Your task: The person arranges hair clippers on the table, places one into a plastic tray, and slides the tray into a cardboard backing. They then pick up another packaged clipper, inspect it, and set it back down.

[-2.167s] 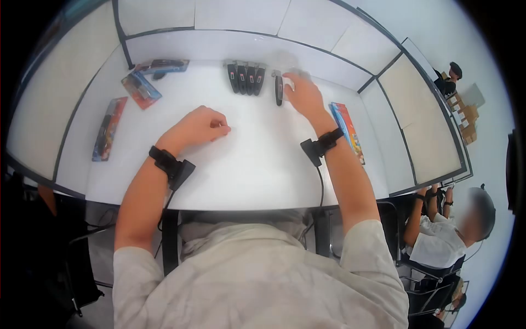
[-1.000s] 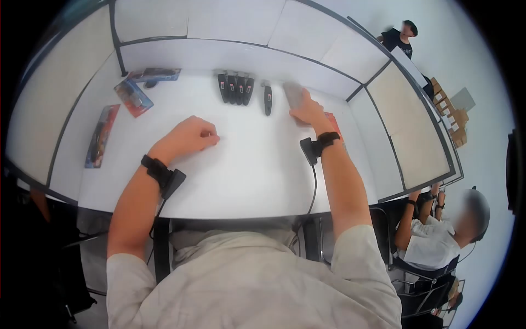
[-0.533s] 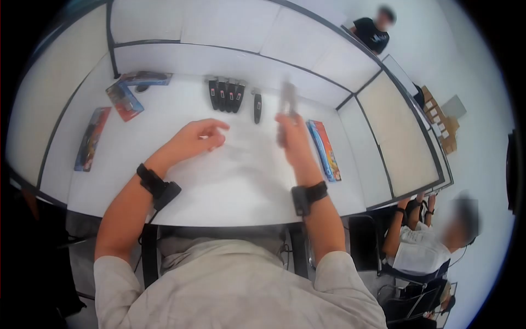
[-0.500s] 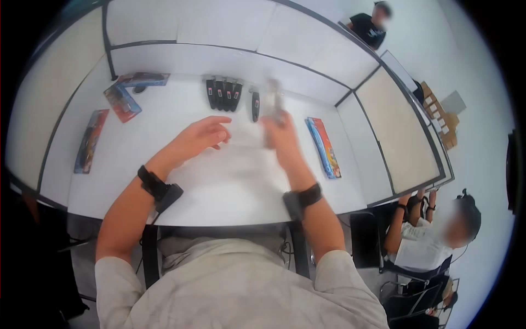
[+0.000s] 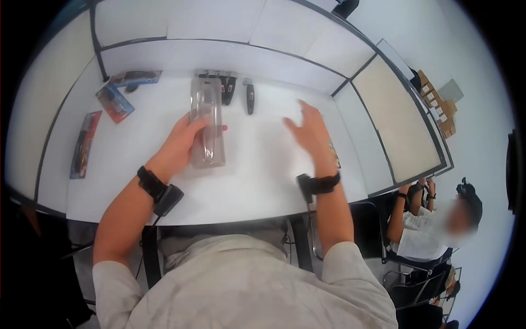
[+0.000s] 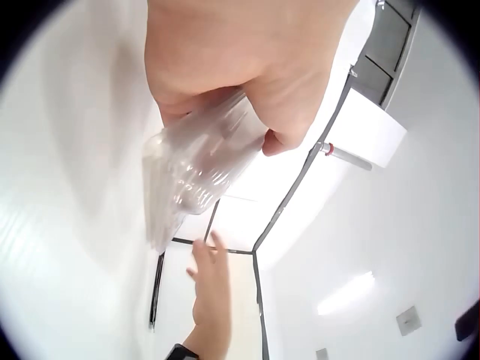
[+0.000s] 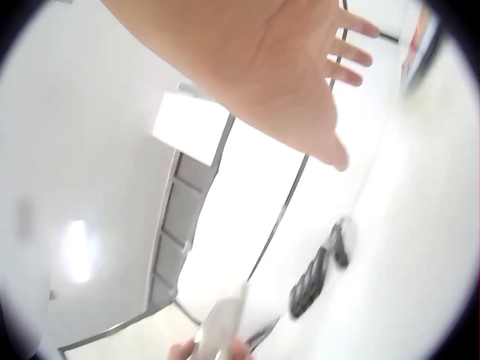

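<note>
My left hand [image 5: 182, 141] grips a long clear plastic blister shell [image 5: 207, 98] over the middle left of the table, thumb across its top. In the left wrist view the clear plastic [image 6: 199, 165] shows several layered edges. The shell overlaps a row of black-handled tools with metal heads [image 5: 228, 93], hiding part of it. A single black-handled tool [image 5: 250, 100] lies just right of that row. My right hand [image 5: 312, 130] is over the right side of the table, fingers spread and holding nothing. Beneath its wrist, a blister pack [image 5: 336, 156] is mostly hidden.
Several red and blue blister packs lie at the left: one upright pack [image 5: 85, 145], a tilted one [image 5: 115, 103] and one at the back [image 5: 137, 78]. Low white partitions [image 5: 181, 57] enclose the white table [image 5: 246, 186]. Another person [image 5: 422, 230] sits at the right.
My right hand brought the clear shell in from the right, and the left hand now grips it. The right hand has let go and moved back right, its fingers spread.
</note>
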`<state>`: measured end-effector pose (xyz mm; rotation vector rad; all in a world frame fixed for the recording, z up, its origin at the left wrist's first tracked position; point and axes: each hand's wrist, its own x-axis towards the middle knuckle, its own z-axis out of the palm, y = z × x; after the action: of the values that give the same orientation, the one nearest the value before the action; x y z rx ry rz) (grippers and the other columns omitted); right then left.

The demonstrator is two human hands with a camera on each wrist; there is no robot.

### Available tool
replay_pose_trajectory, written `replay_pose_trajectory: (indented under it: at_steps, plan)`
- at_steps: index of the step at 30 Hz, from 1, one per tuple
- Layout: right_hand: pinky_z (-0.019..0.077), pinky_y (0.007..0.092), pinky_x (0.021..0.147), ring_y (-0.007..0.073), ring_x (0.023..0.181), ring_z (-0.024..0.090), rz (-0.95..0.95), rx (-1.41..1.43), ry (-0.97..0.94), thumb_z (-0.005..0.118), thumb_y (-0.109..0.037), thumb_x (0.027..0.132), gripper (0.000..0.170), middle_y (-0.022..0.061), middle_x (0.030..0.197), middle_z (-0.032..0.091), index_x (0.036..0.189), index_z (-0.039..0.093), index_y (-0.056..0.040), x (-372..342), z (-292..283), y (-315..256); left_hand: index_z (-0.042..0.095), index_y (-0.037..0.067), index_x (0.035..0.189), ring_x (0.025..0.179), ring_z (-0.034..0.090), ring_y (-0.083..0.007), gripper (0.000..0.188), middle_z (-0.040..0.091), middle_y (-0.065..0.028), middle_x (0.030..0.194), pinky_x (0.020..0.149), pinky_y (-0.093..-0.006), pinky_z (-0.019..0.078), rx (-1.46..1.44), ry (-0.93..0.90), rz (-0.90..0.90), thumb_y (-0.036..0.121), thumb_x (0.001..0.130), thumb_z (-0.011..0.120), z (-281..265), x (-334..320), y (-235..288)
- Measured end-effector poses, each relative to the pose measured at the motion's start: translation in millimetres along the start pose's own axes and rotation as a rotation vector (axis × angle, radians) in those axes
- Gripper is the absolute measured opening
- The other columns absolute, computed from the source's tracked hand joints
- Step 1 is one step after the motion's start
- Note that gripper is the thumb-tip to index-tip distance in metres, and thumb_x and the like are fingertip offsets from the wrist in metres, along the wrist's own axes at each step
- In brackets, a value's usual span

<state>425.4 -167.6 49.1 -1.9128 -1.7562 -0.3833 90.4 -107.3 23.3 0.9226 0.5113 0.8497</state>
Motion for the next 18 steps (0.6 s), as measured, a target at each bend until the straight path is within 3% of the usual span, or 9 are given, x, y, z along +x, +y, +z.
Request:
replay_pose_trajectory:
  at_steps: [2, 4, 7, 10, 11, 14, 15, 18]
  plan:
    - [0.0489, 0.0499, 0.103, 0.0426, 0.124, 0.059, 0.335, -0.246, -0.201, 0.078, -0.042, 0.084, 0.077, 0.0257, 0.130, 0.064, 0.141, 0.053, 0.0024, 6.9, -18.8, 58.6, 0.046, 0.005, 0.141, 0.111, 0.067, -0.0260, 0.043, 0.068, -0.0215, 0.124, 0.095, -0.0426, 0.0564, -0.013, -0.008, -0.012, 0.021, 0.101, 0.054, -1.8, -0.7, 2.5]
    - [0.0507, 0.0496, 0.101, 0.0438, 0.118, 0.063, 0.477, -0.204, -0.168, 0.078, -0.043, 0.081, 0.078, 0.0293, 0.122, 0.067, 0.137, 0.054, 0.0066, -2.2, -24.3, 109.0, 0.045, 0.006, 0.142, 0.111, 0.067, -0.0266, 0.047, 0.067, -0.0214, 0.125, 0.096, -0.0427, 0.0553, -0.071, -0.020, -0.028, 0.024, 0.101, 0.055, -5.0, 1.2, 1.4]
    - [0.0593, 0.0443, 0.085, 0.0379, 0.118, 0.066, 0.616, -0.201, -0.524, 0.080, -0.051, 0.075, 0.105, 0.0312, 0.133, 0.062, 0.149, 0.040, 0.0130, -2.3, -38.9, 130.7, 0.043, 0.007, 0.145, 0.112, 0.066, -0.0280, 0.052, 0.067, -0.0213, 0.126, 0.098, -0.0430, 0.0542, -0.099, -0.072, -0.076, 0.028, 0.099, 0.056, -10.9, 2.9, 0.0]
    - [0.0614, 0.0383, 0.071, 0.0321, 0.101, 0.073, 0.637, -0.047, -0.619, 0.084, -0.047, 0.074, 0.102, 0.0308, 0.121, 0.067, 0.143, 0.044, 0.0171, -3.2, -49.2, 120.6, 0.043, 0.008, 0.146, 0.113, 0.066, -0.0282, 0.054, 0.068, -0.0217, 0.125, 0.098, -0.0432, 0.0540, -0.088, -0.009, -0.011, 0.030, 0.098, 0.057, 2.0, -3.0, 5.1]
    - [0.0598, 0.0353, 0.066, 0.0273, 0.081, 0.075, 0.689, -0.008, -0.586, 0.085, -0.041, 0.074, 0.085, 0.0261, 0.107, 0.072, 0.129, 0.057, 0.0161, -5.5, -48.7, 115.7, 0.043, 0.009, 0.145, 0.116, 0.066, -0.0289, 0.053, 0.067, -0.0214, 0.127, 0.098, -0.0435, 0.0539, -0.057, -0.029, -0.041, 0.029, 0.098, 0.057, 2.0, -6.7, 9.6]
    - [0.0578, 0.0355, 0.063, 0.0247, 0.071, 0.072, 0.695, 0.055, -0.679, 0.083, -0.039, 0.077, 0.067, 0.0203, 0.092, 0.073, 0.114, 0.066, 0.0141, -1.7, -52.8, 117.4, 0.044, 0.004, 0.140, 0.118, 0.067, -0.0331, 0.048, 0.058, -0.0134, 0.127, 0.093, -0.0453, 0.0581, -0.156, -0.061, -0.051, 0.020, 0.097, 0.059, -5.5, -0.3, 5.7]
    - [0.0560, 0.0354, 0.061, 0.0237, 0.067, 0.070, 0.707, 0.060, -0.693, 0.084, -0.037, 0.078, 0.058, 0.0175, 0.083, 0.072, 0.105, 0.069, 0.0120, -1.3, -50.5, 120.7, 0.043, 0.009, 0.146, 0.123, 0.064, -0.0306, 0.051, 0.064, -0.0219, 0.132, 0.097, -0.0457, 0.0544, -0.111, -0.074, -0.024, 0.028, 0.099, 0.055, -7.3, -0.1, 0.8]
    - [0.0534, 0.0335, 0.055, 0.0200, 0.062, 0.067, 0.682, 0.164, -0.618, 0.083, -0.033, 0.080, 0.049, 0.0135, 0.077, 0.070, 0.098, 0.068, 0.0102, -8.2, -48.0, 125.1, 0.043, 0.009, 0.145, 0.123, 0.064, -0.0313, 0.050, 0.063, -0.0221, 0.133, 0.098, -0.0481, 0.0542, -0.134, -0.096, -0.034, 0.026, 0.100, 0.053, -10.9, 6.0, -4.4]
